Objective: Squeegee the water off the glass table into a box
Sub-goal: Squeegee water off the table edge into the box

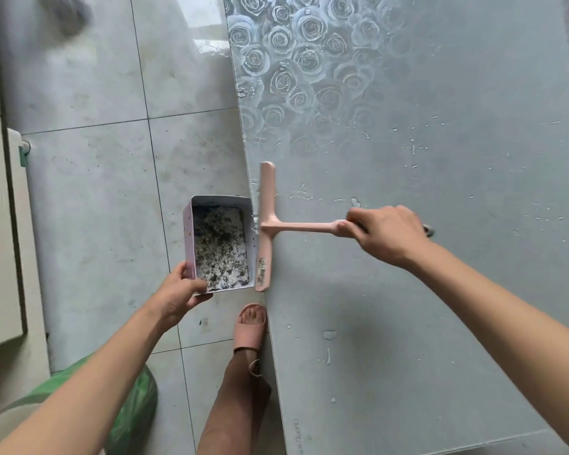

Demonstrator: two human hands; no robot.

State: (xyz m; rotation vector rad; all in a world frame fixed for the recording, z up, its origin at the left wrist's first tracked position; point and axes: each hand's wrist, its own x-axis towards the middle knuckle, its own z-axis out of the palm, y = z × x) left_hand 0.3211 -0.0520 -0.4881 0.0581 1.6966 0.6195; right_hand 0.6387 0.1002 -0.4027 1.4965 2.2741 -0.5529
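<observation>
- R hand (386, 236) grips squeegee (266, 226) handle; blade at table (440, 290) edge.
- L hand (181, 290) holds box (220, 244) under edge.
- Step: tipping water in. Next: lift, reset on drops (329, 334) nearby.

From my feed I see a salmon-pink squeegee (266, 224) on a grey-green glass table (408, 307) patterned with pale roses (293, 60) at its far corner, a lilac box (189, 241) with tiny dots outside and black-speckled white inside, grey floor tiles (96, 192) lined with dark grout, a pink slipper (248, 328) and a green bag (135, 405).
</observation>
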